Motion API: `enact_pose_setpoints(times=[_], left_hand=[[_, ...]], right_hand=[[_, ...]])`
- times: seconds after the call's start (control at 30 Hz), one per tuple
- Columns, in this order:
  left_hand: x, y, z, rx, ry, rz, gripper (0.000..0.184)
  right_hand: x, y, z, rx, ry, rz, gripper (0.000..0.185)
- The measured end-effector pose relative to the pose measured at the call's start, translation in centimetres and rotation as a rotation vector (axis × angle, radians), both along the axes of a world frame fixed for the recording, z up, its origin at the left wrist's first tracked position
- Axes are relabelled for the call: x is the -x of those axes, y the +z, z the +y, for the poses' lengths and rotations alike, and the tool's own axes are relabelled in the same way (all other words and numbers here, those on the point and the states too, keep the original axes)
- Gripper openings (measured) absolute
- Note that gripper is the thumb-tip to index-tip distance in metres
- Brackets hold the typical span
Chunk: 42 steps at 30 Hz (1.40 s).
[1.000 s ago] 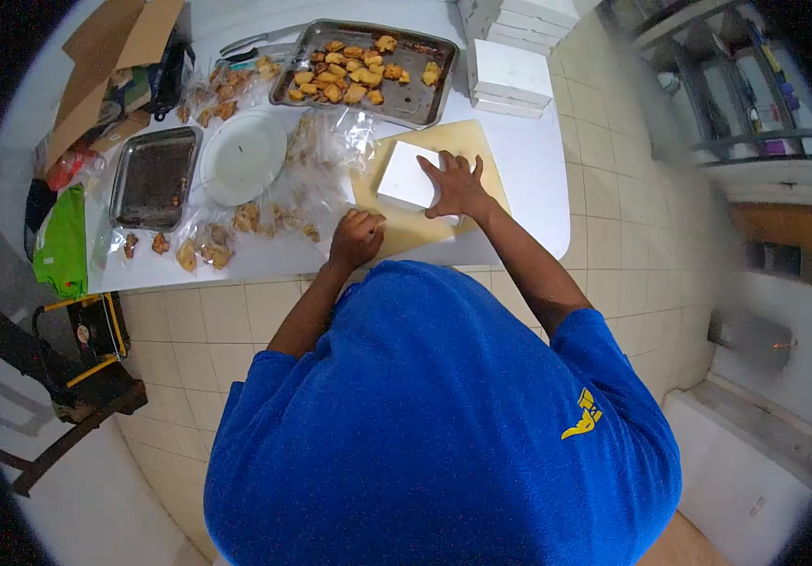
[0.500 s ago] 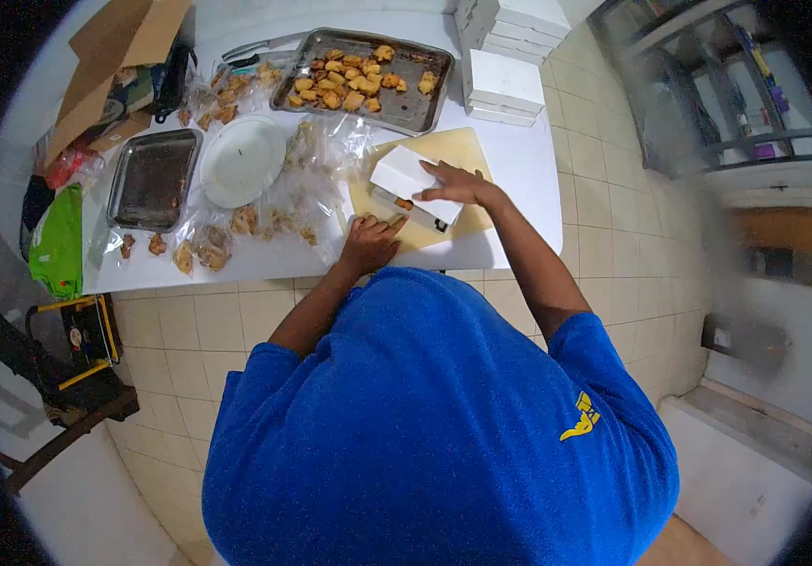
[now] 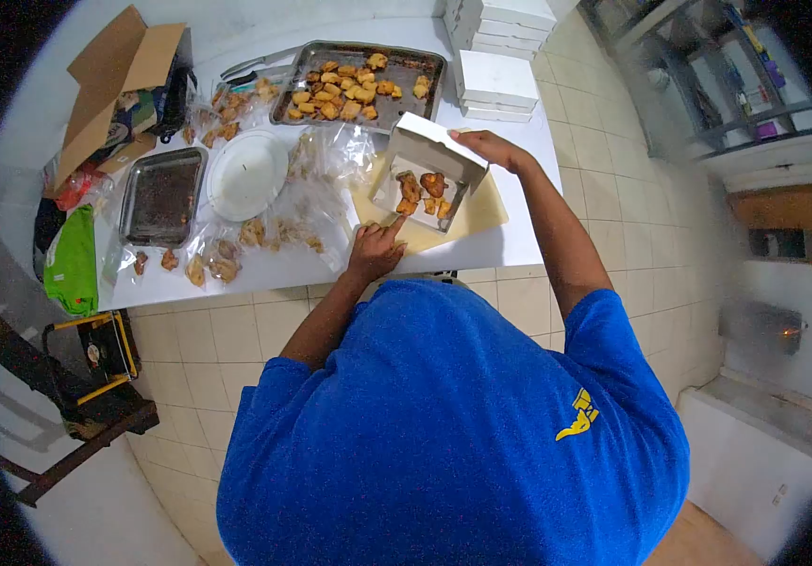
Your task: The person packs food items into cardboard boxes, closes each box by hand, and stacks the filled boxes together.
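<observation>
While the table holds the tray and board, the box stands open on the board, right hand pinching its raised lid, left hand curled, index finger out at its near edge, food inside.

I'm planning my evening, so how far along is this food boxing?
Partway, it seems. The open white box already holds browned pieces; the right hand grips its lid, the left hand at its near edge. Golden chunks on the baking tray look left to box. Whether the stacked closed boxes are filled can't be seen.
</observation>
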<state>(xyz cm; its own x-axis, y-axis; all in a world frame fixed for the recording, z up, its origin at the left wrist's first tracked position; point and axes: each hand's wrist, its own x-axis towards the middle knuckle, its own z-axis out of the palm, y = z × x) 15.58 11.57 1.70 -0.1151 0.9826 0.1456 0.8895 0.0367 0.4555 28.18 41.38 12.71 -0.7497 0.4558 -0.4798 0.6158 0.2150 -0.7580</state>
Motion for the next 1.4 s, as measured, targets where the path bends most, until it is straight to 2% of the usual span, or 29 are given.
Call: enact_pose_setpoints(times=[0.27,0.57,0.67,0.73,0.83,0.93,1.03,1.07,1.17,1.23,1.27,1.37,1.4], left_hand=[[-0.6,-0.5,-0.4,-0.028,0.043,0.006,0.061],[-0.5,0.1,-0.3,-0.009,0.049,-0.084,0.058],[-0.2,0.5,0.3,-0.029,0.072,-0.176,0.054],[0.1,0.8,0.8,-0.044,0.086,-0.268,0.052],[0.3,1.3,1.1,-0.031,0.250,-0.398,0.041],[1.8,1.7,-1.2,-0.030,0.305,-0.293,0.029],[3.6,1.6,-5.2,-0.167,0.527,-0.224,0.021],[4.8,0.5,-6.3,-0.343,0.591,-0.127,0.021],[8.4,0.6,-9.4,-0.396,0.942,-0.115,0.020],[11.1,1.1,-11.2,-0.501,1.144,-0.071,0.023],[12.5,1.3,-12.3,-0.463,1.280,-0.143,0.028],[17.0,1.0,-16.0,-0.629,1.468,0.227,0.032],[18.4,1.1,-17.2,-0.678,1.513,0.227,0.033]], right_hand=[[0.1,-0.6,2.6,-0.138,-0.188,-0.055,0.081],[0.1,-0.7,2.3,-0.243,-0.220,-0.077,0.075],[-0.1,0.2,1.4,-0.249,-0.137,0.035,0.068],[-0.7,0.3,0.7,-0.341,-0.016,0.163,0.065],[-1.2,0.9,0.8,-0.416,0.121,0.254,0.066],[-1.4,1.3,0.5,-0.456,0.168,0.336,0.065],[-1.7,1.2,0.2,-0.465,0.148,0.327,0.060],[-1.7,0.9,0.1,-0.489,0.121,0.332,0.058],[-1.9,1.1,-0.3,-0.578,0.066,0.392,0.058],[-1.7,1.9,-1.4,-0.953,0.046,0.334,0.059],[-1.3,2.5,-2.0,-0.980,0.023,0.334,0.060],[0.5,4.3,-5.1,-1.056,0.009,0.465,0.053],[1.1,4.2,-6.2,-1.050,0.020,0.481,0.051]])
